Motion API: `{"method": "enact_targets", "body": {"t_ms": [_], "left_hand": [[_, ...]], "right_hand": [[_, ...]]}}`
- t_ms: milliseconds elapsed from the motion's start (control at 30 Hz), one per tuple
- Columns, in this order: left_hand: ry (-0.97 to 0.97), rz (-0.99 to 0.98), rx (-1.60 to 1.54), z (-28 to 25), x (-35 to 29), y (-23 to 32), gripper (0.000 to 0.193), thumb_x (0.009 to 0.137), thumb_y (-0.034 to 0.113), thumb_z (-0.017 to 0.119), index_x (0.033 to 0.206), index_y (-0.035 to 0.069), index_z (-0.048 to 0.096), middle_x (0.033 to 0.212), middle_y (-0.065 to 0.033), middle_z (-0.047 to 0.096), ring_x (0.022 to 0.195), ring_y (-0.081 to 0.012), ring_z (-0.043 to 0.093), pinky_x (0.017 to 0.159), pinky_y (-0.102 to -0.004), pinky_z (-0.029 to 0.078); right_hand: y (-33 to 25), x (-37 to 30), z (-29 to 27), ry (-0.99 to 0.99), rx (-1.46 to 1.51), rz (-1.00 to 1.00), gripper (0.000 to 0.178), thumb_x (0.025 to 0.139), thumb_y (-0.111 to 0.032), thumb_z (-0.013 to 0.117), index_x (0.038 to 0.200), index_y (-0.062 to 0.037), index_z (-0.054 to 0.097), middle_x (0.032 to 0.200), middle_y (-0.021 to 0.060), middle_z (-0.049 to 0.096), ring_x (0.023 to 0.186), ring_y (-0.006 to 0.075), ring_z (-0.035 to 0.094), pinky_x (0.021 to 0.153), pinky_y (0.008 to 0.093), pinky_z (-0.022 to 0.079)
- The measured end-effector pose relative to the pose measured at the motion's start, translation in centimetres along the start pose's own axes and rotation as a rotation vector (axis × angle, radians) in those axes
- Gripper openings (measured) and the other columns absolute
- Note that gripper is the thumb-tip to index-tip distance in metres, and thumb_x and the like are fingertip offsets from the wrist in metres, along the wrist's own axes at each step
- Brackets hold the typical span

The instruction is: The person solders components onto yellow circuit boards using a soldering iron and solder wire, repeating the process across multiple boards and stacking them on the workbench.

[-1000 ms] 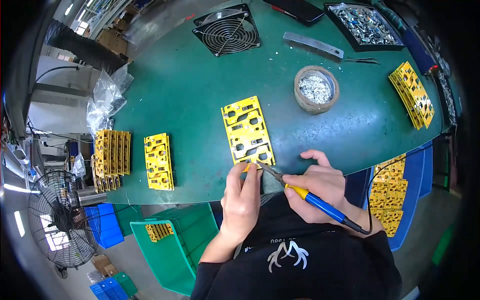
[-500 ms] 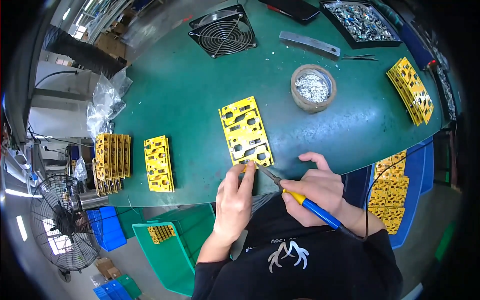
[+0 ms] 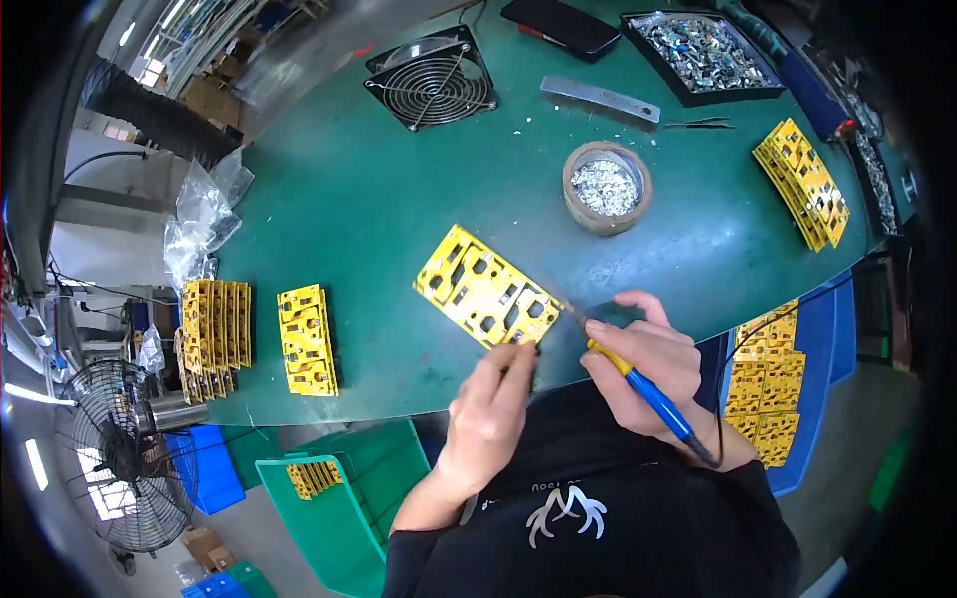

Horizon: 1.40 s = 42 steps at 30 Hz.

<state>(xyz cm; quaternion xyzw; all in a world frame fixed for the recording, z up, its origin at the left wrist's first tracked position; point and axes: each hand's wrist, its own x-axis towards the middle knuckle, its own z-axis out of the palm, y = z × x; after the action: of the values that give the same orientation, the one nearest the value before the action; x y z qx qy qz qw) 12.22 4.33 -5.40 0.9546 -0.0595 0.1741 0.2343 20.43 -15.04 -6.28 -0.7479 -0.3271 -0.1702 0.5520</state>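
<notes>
A yellow circuit board panel (image 3: 477, 281) with cutouts and small dark parts lies slanted on the green bench. At its near edge my left hand (image 3: 486, 419) has thumb and fingertips closed on the border; the exact grip is partly hidden. My right hand (image 3: 648, 371) is wrapped round a soldering iron (image 3: 653, 401) with a blue and yellow handle, one finger raised. Its tip is beside the panel's right corner; whether it touches cannot be told. Beyond my right hand stands a round brown pot (image 3: 573, 204) holding silvery scraps.
Stacks of yellow panels stand at left (image 3: 214, 324) and far right (image 3: 802, 184), with a single stack (image 3: 308, 339) between. A square fan (image 3: 431, 85), a metal bar (image 3: 600, 100), tweezers (image 3: 701, 124) and a parts tray (image 3: 688, 96) sit farther back. A green bin (image 3: 374, 478) is below the edge.
The yellow panel has turned from nearly upright to slanted, its near end swinging right. The soldering iron's tip has drawn away from the near edge, and my left hand has shifted right.
</notes>
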Motion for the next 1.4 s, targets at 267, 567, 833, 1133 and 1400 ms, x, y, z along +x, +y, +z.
{"method": "enact_targets", "body": {"t_ms": [267, 567, 833, 1133, 1400], "left_hand": [[0.201, -0.136, -0.022, -2.0, -0.4, -0.6, 0.013, 0.097, -0.004, 0.07, 0.109, -0.004, 0.074, 0.105, -0.0185, 0.074, 0.09, -0.0304, 0.073, 0.08, -0.0369, 0.059], [0.393, -0.605, 0.438, -8.4, -3.1, -10.1, 0.04, 0.101, 0.018, 0.073, 0.132, -0.006, 0.066, 0.131, -0.0253, 0.064, 0.117, -0.0415, 0.066, 0.099, -0.0466, 0.053], [0.254, -0.727, 0.404, -10.7, -6.0, -15.2, 0.069, 0.092, 0.034, 0.082, 0.141, -0.008, 0.059, 0.135, -0.0318, 0.063, 0.122, -0.0478, 0.061, 0.104, -0.0499, 0.049], [0.269, -0.657, 0.296, -11.0, -6.6, -18.6, 0.061, 0.097, 0.031, 0.079, 0.138, -0.011, 0.06, 0.109, -0.0254, 0.075, 0.095, -0.0296, 0.073, 0.085, -0.0412, 0.056], [0.195, -0.787, -0.037, -12.1, -6.1, -17.0, 0.061, 0.1, 0.031, 0.072, 0.148, -0.003, 0.052, 0.142, -0.023, 0.062, 0.128, -0.032, 0.06, 0.112, -0.0489, 0.048]], "right_hand": [[1.1, 1.0, 1.3, -0.094, -0.03, -0.027, 0.056, 0.077, -0.02, 0.093, 0.126, -0.0006, 0.071, 0.105, 0.0173, 0.075, 0.093, 0.0321, 0.074, 0.095, 0.0481, 0.055], [0.9, 2.0, 2.1, -0.357, -0.121, -0.018, 0.089, 0.078, -0.028, 0.09, 0.152, -0.0003, 0.048, 0.128, 0.0273, 0.063, 0.128, 0.0469, 0.059, 0.114, 0.0584, 0.042], [0.9, 2.0, 0.0, -0.23, 0.0, -0.065, 0.084, 0.076, -0.014, 0.084, 0.152, 0.0005, 0.049, 0.124, 0.0271, 0.064, 0.12, 0.0463, 0.061, 0.114, 0.0574, 0.044], [1.8, 1.1, -14.1, 0.135, -0.326, 0.129, 0.089, 0.071, -0.021, 0.092, 0.149, 0.0008, 0.055, 0.14, 0.0213, 0.067, 0.134, 0.0367, 0.063, 0.118, 0.0456, 0.044], [5.8, 0.6, -25.7, 0.359, -0.435, 0.18, 0.089, 0.078, -0.018, 0.086, 0.156, -0.001, 0.048, 0.145, 0.0203, 0.064, 0.141, 0.0274, 0.057, 0.121, 0.04, 0.038]]}}
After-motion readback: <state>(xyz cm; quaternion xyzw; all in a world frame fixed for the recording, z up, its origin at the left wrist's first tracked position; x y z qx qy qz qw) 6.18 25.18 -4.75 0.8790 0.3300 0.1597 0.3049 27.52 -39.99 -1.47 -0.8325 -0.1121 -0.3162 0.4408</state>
